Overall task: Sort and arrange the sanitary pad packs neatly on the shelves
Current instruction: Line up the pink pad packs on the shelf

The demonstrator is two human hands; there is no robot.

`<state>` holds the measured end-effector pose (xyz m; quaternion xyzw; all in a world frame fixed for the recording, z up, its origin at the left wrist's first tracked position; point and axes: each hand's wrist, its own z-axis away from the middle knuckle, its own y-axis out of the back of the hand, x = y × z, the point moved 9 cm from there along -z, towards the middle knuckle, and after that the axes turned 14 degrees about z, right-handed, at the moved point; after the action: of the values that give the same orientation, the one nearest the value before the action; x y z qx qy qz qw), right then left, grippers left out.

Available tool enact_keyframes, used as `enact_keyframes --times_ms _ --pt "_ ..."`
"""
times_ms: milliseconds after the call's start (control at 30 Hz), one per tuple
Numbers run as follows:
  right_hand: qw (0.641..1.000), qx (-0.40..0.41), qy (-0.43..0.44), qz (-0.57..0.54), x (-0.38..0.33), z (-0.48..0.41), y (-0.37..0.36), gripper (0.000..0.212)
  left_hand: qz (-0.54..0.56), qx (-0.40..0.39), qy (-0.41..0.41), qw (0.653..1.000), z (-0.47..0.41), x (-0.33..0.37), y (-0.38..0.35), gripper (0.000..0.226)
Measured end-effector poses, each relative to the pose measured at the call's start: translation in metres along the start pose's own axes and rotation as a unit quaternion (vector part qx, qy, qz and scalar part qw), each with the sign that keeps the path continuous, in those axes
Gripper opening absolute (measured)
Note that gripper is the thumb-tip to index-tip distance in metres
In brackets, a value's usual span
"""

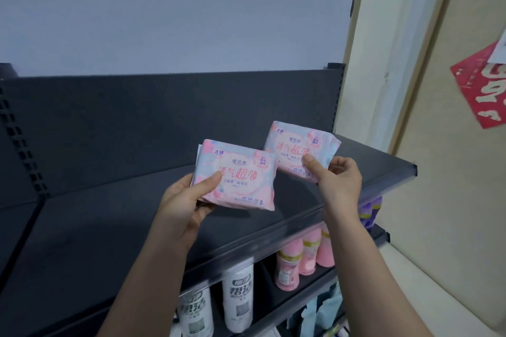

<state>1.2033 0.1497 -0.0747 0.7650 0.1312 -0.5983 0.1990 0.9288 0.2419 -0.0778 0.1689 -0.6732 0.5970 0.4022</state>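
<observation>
Head view, and I read it from the left: the dark top shelf [109, 227] slants across the frame, with its perforated upright at the far left. Over the shelf's middle the left hand [183, 200] grips the left pack [238, 178], thumb across the front near the lower-left corner and fingers curled behind. This pink-and-blue pack faces me, slightly tilted and held clear of the shelf. Just right of it and a little higher is the right pack [298, 150], of the same design. The right hand [339, 178] pinches it at its lower-right corner, thumb on the front and fingers behind. The two packs are close, but I cannot tell whether their edges touch. On the tier below stand white canisters [236, 298], then pink bottles [304, 257]. Next comes something purple [369, 210], perhaps more bottles, mostly hidden by the shelf edge. At far right a red paper [484, 85] hangs on a beige door [451, 186].
</observation>
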Motion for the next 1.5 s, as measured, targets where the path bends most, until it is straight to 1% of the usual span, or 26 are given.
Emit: enact_keyframes --times_ms 300,367,433,500,600,767,867,967,1067,1133,1167,1233,1367,1500 --pt "0.998 -0.037 0.023 0.049 0.022 -0.097 0.051 0.046 -0.024 0.050 -0.027 0.998 -0.022 -0.065 -0.073 0.019" --pt "0.997 -0.053 0.031 0.055 0.027 -0.119 0.062 0.045 -0.024 0.057 -0.033 0.998 -0.026 -0.081 -0.090 0.023" --pt "0.995 -0.066 0.035 0.061 0.031 -0.139 0.071 0.043 -0.027 0.069 -0.037 0.997 -0.029 -0.096 -0.106 0.033" --pt "0.994 -0.076 0.036 0.067 0.036 -0.158 0.080 0.043 -0.028 0.076 -0.035 0.996 -0.034 -0.110 -0.119 0.036" --pt "0.993 -0.087 0.038 0.074 0.044 -0.185 0.091 0.044 -0.038 0.091 -0.024 0.995 -0.044 -0.126 -0.137 0.033" --pt "0.988 -0.101 0.046 0.108 0.052 -0.222 0.095 0.047 -0.082 0.109 -0.028 0.990 -0.074 -0.127 -0.166 0.019" --pt "0.985 -0.114 0.044 0.122 0.060 -0.248 0.087 0.047 -0.106 0.115 -0.026 0.987 -0.103 -0.127 -0.182 0.014" --pt "0.983 -0.124 0.051 0.127 0.068 -0.278 0.074 0.046 -0.116 0.116 -0.025 0.986 -0.142 -0.130 -0.190 0.016" --pt "0.979 -0.137 0.052 0.142 0.074 -0.310 0.057 0.046 -0.130 0.116 -0.016 0.985 -0.185 -0.137 -0.194 0.020" --pt "0.976 -0.151 0.048 0.151 0.085 -0.361 0.027 0.045 -0.139 0.124 -0.005 0.983 -0.245 -0.149 -0.201 0.025" --pt "0.974 -0.161 0.039 0.155 0.087 -0.364 0.024 0.044 -0.147 0.127 -0.001 0.981 -0.248 -0.150 -0.200 0.028" --pt "0.969 -0.190 0.032 0.156 0.099 -0.394 -0.002 0.043 -0.152 0.143 0.004 0.978 -0.282 -0.156 -0.192 0.034" --pt "0.955 -0.236 0.034 0.178 0.105 -0.395 -0.015 0.040 -0.175 0.151 0.017 0.973 -0.287 -0.163 -0.171 0.039" --pt "0.939 -0.255 0.067 0.219 0.102 -0.403 -0.026 0.037 -0.201 0.139 0.018 0.970 -0.294 -0.168 -0.168 0.026"
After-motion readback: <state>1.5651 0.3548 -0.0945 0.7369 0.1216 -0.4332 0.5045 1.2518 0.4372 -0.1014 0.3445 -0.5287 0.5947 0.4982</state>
